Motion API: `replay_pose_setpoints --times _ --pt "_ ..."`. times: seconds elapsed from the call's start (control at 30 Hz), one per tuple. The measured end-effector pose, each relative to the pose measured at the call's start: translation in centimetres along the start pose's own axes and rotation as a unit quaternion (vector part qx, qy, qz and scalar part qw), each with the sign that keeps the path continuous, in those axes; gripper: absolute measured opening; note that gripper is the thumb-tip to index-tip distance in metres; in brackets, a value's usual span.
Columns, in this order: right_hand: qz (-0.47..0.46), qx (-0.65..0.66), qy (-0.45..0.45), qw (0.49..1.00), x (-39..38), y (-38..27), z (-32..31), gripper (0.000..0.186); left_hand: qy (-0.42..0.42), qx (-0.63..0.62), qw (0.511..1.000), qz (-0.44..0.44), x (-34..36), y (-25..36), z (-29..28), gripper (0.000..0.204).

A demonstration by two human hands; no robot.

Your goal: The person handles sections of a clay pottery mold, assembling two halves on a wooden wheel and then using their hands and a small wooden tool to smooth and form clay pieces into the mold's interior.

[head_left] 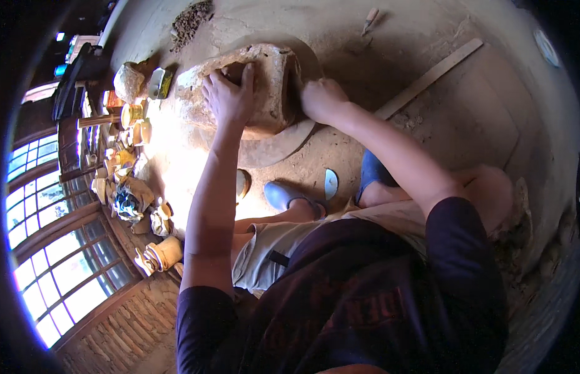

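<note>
Clock: 12 pointing away from the dark shirt (365,280).
Pale block (274,93): resting on a round disc (271,149), at 11 o'clock from the dark shirt; hollow in its upper side.
Long axis: running roughly 9 to 3, the 3 o'clock end tipped slightly toward 2.
Left hand (229,96): laid over the rim of the hollow, touching the pale block, fingers spread and apart from the thumb.
Right hand (323,100): curled, fingers drawn together, just beside the block's 3 o'clock end; cannot tell whether touching that end or pinching something small.
Key relation: pale block at 9 o'clock from the right hand, directly beneath the left hand.
Nearer hand: left for the hollow, right for the 3 o'clock end.
Wooden strip (430,78): between 2 and 3 o'clock from the right hand, its length pointing 8 to 2.
Small handled tool (370,20): at 1 o'clock from the right hand, well apart.
Crumb pile (191,23): at 11 o'clock from the pale block.
</note>
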State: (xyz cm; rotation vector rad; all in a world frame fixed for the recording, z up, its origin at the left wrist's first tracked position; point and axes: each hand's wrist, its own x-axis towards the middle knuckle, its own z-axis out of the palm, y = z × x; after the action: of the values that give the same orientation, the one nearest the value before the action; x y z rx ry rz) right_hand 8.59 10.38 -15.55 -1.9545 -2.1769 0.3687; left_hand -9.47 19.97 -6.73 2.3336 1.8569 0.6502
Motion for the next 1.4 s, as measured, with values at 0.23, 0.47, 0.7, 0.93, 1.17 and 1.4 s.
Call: replay_pose_setpoints --times 0.23,0.47,0.7,0.93,1.17,1.4 --pt "-0.067 0.042 -0.039 0.996 -1.5 -2.2 1.0 0.024 0.026 0.013 0.999 -0.015 0.4 -0.3 0.4 0.085" --pt "0.014 0.325 -0.117 0.939 -0.1 -1.0 -1.3 0.031 0.011 0.028 0.999 -0.022 0.3 0.7 0.8 0.086" --pt "0.098 0.879 -0.014 0.466 -1.5 1.5 -10.1 0.029 0.01 0.003 1.0 0.007 0.1 0.0 0.1 0.073" --pt "0.176 0.751 0.04 0.636 -6.2 2.0 -8.4 0.037 0.051 -0.184 0.969 0.158 -2.5 0.7 -2.1 0.04" --pt "-0.08 0.392 0.311 0.862 -10.0 -3.3 -8.4 0.05 -0.262 -0.378 0.887 0.044 -9.5 3.5 -5.6 0.035" --pt "-0.102 0.303 0.209 0.924 -11.0 -3.5 -7.9 0.026 -0.371 -0.383 0.845 -0.05 -9.4 5.7 -7.6 0.036"
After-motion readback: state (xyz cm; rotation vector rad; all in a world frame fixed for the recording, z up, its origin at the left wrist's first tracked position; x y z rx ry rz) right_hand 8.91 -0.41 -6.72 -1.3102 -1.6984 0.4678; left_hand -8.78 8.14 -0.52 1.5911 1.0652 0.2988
